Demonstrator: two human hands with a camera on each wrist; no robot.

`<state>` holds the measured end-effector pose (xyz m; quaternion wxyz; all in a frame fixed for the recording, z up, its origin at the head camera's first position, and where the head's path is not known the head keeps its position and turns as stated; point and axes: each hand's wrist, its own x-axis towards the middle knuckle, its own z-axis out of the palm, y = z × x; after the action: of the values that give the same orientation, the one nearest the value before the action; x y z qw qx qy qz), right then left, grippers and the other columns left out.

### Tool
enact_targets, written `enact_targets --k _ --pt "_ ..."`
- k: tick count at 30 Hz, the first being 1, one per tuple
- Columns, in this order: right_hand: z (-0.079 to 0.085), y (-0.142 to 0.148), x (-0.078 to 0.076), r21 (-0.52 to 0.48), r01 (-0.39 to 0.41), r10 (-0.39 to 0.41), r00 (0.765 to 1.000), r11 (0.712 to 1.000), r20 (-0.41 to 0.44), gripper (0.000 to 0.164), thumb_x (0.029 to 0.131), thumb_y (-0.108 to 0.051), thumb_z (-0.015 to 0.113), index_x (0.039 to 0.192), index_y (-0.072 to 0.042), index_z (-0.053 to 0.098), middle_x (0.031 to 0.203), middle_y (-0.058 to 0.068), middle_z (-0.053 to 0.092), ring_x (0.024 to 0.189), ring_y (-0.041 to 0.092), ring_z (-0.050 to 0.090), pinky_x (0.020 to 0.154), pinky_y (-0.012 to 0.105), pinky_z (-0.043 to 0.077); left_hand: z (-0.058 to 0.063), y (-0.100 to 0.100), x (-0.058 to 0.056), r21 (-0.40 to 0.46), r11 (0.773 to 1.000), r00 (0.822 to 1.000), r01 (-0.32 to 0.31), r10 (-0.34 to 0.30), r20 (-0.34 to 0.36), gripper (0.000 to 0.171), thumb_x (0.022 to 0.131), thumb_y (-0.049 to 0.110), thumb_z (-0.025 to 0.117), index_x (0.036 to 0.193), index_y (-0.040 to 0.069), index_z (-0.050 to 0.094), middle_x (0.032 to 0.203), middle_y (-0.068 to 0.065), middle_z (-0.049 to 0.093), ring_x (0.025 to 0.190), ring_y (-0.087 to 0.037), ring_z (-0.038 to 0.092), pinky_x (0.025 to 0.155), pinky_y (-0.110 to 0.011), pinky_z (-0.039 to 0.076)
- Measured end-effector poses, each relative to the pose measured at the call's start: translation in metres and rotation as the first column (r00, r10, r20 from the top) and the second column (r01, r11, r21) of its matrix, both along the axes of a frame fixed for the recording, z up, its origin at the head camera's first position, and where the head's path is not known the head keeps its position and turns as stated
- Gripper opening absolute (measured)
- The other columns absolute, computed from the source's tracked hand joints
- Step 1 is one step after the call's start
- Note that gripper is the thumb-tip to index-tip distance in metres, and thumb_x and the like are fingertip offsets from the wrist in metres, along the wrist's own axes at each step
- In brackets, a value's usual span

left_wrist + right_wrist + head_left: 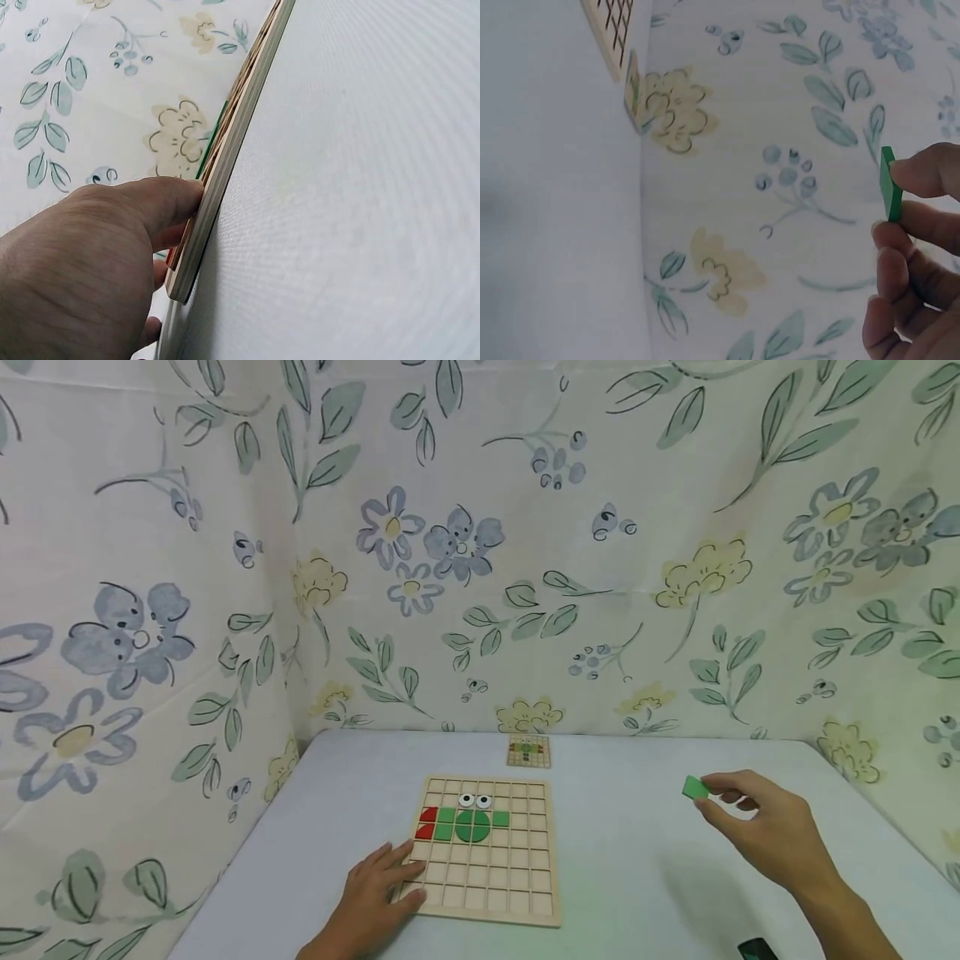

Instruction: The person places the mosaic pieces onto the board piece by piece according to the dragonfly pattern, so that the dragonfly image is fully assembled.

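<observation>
Currently, right fingers (726, 782) pinch a green tile (694, 787) between their tips; spread left fingers (407, 870) touch the board (498, 880).

A square green tile (694, 787) is raised in the right grip (768, 822); the part-filled wooden board (498, 878) lies flat on the table (615, 852).

The left hand (375, 892) is showing bare, fine creases running across its broad, rounded back in the left wrist view; the right hand (772, 827) is likewise appearing bare, its slim fingers (930, 171) ending in rounded tips; the right forearm (843, 910) is running uncovered to the head view's lower edge; a short stretch of the left wrist (327, 947) is showing there too, equally bare.
</observation>
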<state>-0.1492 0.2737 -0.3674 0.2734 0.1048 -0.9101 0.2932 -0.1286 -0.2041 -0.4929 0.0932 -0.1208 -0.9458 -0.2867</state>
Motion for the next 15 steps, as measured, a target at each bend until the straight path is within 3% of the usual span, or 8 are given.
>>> enact_targets --k 3,6,15 --pt "0.002 -0.018 0.004 -0.027 -0.047 0.046 0.998 0.999 -0.036 0.025 0.077 -0.016 0.083 0.1 -0.017 0.072 0.092 -0.005 0.069 0.079 0.001 0.054 0.064 0.016 0.044 0.001 0.0 0.0 -0.001 1.0 1.0 -0.001 0.001 -0.002 0.038 0.084 0.042 0.072 0.115 0.018 0.073 0.137 -0.005 0.054 0.13 -0.039 0.04 0.097 -0.068 0.026" --pt "0.002 -0.035 0.006 -0.047 -0.084 0.082 0.996 0.995 -0.041 0.024 0.077 -0.015 0.083 0.099 -0.017 0.072 0.092 -0.008 0.068 0.08 0.005 0.057 0.066 0.017 0.046 0.001 0.0 0.0 -0.002 1.0 1.0 -0.003 0.003 -0.002 0.038 0.084 0.042 0.072 0.114 0.018 0.073 0.137 -0.004 0.054 0.13 -0.039 0.04 0.097 -0.068 0.026" --pt "-0.006 -0.083 0.007 -0.079 -0.126 0.13 0.991 0.989 0.045 0.024 0.078 -0.012 0.081 0.1 -0.016 0.072 0.095 -0.01 0.067 0.086 0.015 0.061 0.07 0.032 0.054 0.0 -0.001 -0.001 0.014 1.0 1.0 0.002 -0.002 0.006 0.039 0.085 0.042 0.071 0.114 0.017 0.073 0.137 -0.005 0.054 0.13 -0.04 0.039 0.097 -0.068 0.026"
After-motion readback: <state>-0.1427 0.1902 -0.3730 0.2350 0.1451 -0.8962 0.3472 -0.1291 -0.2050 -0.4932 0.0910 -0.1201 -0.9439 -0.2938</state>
